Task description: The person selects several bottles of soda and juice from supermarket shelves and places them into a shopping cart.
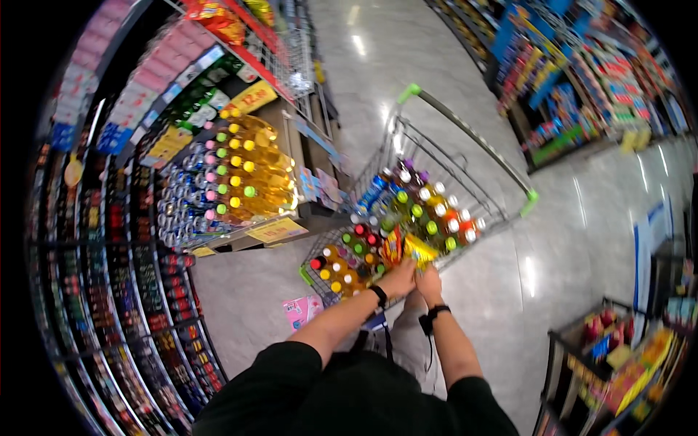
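A wire shopping cart (463, 240) with green corner pieces stands before me, loaded with capped drink bottles (431, 226). At its near side, my left hand (399, 279) and my right hand (429, 283) are close together over the bottles. A yellow snack bag (420, 251) lies at the fingertips of both hands, its lower edge seemingly pinched by them. Beside it, just beyond my left hand, is a red and orange snack bag (392, 247); whether that hand also touches it cannot be told. Fingers are partly hidden by the backs of the hands.
Left of the cart stands a display of yellow drink bottles (256, 169) with price signs. Long drink shelves (125, 305) curve along the far left. Snack racks (605, 92) stand at upper right, a goods stand (578, 354) at lower right. Grey floor (523, 283) lies between.
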Demonstrator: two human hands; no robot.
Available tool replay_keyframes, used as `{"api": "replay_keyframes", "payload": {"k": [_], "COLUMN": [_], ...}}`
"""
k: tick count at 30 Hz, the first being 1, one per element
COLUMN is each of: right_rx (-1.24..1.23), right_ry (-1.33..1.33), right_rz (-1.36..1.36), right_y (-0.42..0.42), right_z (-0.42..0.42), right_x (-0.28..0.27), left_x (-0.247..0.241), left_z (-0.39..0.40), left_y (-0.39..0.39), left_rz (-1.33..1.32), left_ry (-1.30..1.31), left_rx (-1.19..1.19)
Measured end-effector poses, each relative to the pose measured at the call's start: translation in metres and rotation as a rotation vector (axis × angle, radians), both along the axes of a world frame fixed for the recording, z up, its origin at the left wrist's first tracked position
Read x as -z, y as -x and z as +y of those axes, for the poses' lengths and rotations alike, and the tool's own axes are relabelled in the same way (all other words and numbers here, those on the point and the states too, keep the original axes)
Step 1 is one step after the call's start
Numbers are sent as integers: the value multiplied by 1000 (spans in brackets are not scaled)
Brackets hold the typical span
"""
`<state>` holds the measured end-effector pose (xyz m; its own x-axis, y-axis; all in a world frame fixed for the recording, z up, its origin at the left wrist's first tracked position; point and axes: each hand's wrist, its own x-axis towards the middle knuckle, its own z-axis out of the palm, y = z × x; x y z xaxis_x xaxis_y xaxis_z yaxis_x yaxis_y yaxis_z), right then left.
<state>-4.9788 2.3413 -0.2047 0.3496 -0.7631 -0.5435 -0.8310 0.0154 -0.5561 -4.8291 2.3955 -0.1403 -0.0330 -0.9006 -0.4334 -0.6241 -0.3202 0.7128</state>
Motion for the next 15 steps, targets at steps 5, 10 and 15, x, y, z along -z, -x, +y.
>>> {"api": "replay_keyframes", "payload": {"k": [5, 10, 15], "right_rx": [-100, -49, -178], "right_ry": [-307, -347, -173], "right_rz": [152, 90, -2], "right_y": [-1, 1, 4], "right_z": [-28, -21, -10], "right_x": [9, 6, -3], "left_x": [34, 38, 43], "left_z": [-23, -27, -34], "left_y": [30, 30, 14], "left_rz": [-276, -402, -369], "left_ry": [-28, -78, -50], "left_rx": [-191, -110, -22]}}
